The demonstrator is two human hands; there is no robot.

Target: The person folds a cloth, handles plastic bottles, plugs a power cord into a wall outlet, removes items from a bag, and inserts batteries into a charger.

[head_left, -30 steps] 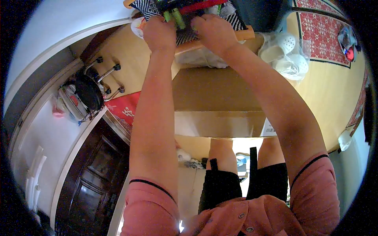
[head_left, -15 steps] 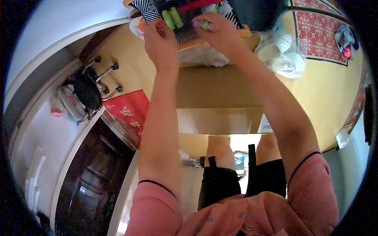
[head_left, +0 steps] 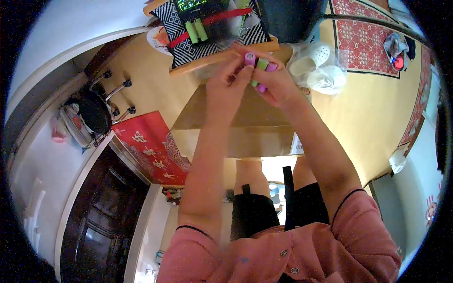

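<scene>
My left hand [head_left: 227, 87] is closed, its thumb and fingertips against a pink cylindrical battery [head_left: 250, 57] with a round metal end facing up. My right hand [head_left: 278, 85] is wrapped round a green battery [head_left: 262, 64] and pinkish-purple batteries [head_left: 272, 67]; its fingers partly hide them. Both hands meet above the cardboard box. Beyond them, two green batteries [head_left: 196, 31] lie side by side at a black device [head_left: 191, 5] with a lit green display. A red strap [head_left: 226, 16] runs across the black-and-white patterned cloth [head_left: 181, 52] there.
A cardboard box [head_left: 198, 111] stands in front of my legs. The patterned cloth lies on a wooden-framed seat [head_left: 198, 69]. White clogs in a clear bag [head_left: 325, 70] are to the right, near a red patterned rug [head_left: 365, 40]. A wheeled chair base [head_left: 106, 94] stands left.
Both hands have drawn back from the black device toward me and come together over the box. The pink and green batteries in the right hand now show more clearly. The view has shifted.
</scene>
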